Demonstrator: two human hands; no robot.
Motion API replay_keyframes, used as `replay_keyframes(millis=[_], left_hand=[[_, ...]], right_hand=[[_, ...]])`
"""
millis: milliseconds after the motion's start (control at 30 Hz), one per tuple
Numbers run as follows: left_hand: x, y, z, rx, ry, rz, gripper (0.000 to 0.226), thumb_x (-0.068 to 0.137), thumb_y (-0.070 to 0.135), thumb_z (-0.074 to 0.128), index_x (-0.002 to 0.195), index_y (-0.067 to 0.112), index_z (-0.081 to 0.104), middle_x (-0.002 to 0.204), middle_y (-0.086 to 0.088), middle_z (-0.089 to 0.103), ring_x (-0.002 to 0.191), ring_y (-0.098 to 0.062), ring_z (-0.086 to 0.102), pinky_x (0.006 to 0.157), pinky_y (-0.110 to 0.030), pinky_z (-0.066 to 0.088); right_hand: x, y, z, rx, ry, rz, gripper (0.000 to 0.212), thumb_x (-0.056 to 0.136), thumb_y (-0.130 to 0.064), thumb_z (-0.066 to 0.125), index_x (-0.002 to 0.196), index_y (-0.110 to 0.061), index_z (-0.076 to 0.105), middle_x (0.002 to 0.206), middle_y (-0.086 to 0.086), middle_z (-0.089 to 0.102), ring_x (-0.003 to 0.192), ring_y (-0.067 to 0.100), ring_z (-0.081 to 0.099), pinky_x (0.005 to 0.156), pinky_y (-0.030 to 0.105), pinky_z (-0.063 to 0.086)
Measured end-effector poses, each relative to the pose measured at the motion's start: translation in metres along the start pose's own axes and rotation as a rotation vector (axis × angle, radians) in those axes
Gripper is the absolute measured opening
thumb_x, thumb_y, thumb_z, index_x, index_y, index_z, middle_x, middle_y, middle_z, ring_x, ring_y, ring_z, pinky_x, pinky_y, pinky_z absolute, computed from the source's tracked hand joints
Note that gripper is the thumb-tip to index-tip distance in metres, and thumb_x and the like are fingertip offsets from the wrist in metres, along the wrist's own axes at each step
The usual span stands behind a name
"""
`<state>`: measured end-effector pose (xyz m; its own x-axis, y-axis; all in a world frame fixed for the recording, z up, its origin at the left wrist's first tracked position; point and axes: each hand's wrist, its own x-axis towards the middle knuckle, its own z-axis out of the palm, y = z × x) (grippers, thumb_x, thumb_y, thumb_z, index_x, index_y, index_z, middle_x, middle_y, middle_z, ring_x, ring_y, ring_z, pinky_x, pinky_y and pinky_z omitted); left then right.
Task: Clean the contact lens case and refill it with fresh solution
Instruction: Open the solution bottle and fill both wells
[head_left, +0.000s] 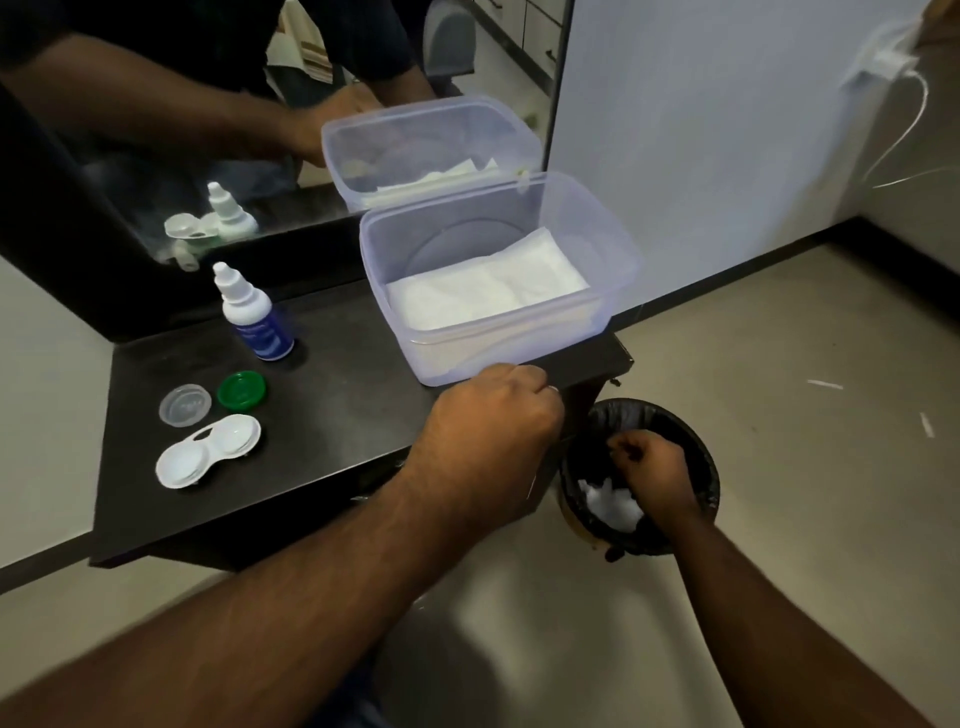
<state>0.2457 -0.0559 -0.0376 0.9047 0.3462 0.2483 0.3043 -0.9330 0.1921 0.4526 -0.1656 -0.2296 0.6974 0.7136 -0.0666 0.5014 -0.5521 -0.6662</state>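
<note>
Bare forearms, no sleeves; left hand (493, 415), right hand (652, 467) ungloved.

Desk (337, 395): open lens case (208, 451), green cap (241, 389), clear cap (185, 405), solution bottle (254, 317), tissue tub (498, 280). Right hand (652, 467) inside bin (696, 447); left hand (493, 421) fisted at desk edge.

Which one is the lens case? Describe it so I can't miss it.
On the dark shelf below the mirror, look at its front left corner. The lens case lies there: white, two round wells joined together, open. The loose caps behind it, clear cap and green cap, are single discs.
</note>
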Motion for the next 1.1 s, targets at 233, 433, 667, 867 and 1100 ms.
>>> replay_keyframes(millis=[233,433,667,867,1100], left_hand=[[-0.006,0.004,0.002,0.004,0.017,-0.026,0.024,0.071,0.010,0.076,0.094,0.005,0.071,0.091,-0.012,0.068,0.081,-0.029,0.064,0.065,-0.042,0.058],[-0.002,0.001,-0.001,0.013,-0.017,-0.024,0.025,0.082,0.013,0.072,0.107,0.009,0.071,0.105,-0.008,0.069,0.096,-0.022,0.064,0.087,-0.036,0.055],[-0.029,-0.016,-0.024,-0.009,-0.100,-0.097,0.023,0.088,0.015,0.062,0.111,0.012,0.067,0.112,-0.007,0.064,0.101,-0.021,0.061,0.089,-0.035,0.051],[-0.089,-0.043,-0.056,-0.071,0.028,-0.198,0.019,0.089,0.021,0.056,0.099,0.013,0.071,0.100,-0.005,0.069,0.092,-0.024,0.064,0.078,-0.038,0.051],[-0.128,-0.081,-0.095,-0.234,0.401,-0.517,0.022,0.087,0.017,0.065,0.107,0.016,0.073,0.104,0.001,0.073,0.095,-0.011,0.066,0.088,-0.025,0.050]], right_hand=[[-0.008,-0.037,-0.008,0.083,0.071,-0.052,0.017,0.088,-0.006,0.059,0.098,-0.010,0.072,0.097,0.005,0.070,0.087,0.015,0.061,0.082,0.025,0.046],[-0.002,-0.080,-0.057,0.200,0.209,-0.087,0.013,0.084,-0.009,0.066,0.095,-0.012,0.073,0.093,0.003,0.071,0.085,0.016,0.065,0.086,0.031,0.053],[-0.034,-0.159,-0.107,0.377,0.332,-0.270,0.012,0.081,-0.008,0.071,0.090,-0.015,0.073,0.085,0.001,0.070,0.078,0.011,0.065,0.072,0.005,0.047],[-0.089,-0.224,-0.079,0.386,0.229,-0.599,0.011,0.077,0.002,0.073,0.086,-0.005,0.073,0.084,0.000,0.069,0.080,0.003,0.063,0.078,0.010,0.047],[-0.099,-0.306,-0.004,0.485,0.043,-0.663,0.016,0.078,-0.004,0.074,0.094,-0.008,0.074,0.090,0.004,0.072,0.083,0.003,0.064,0.078,0.007,0.046]])
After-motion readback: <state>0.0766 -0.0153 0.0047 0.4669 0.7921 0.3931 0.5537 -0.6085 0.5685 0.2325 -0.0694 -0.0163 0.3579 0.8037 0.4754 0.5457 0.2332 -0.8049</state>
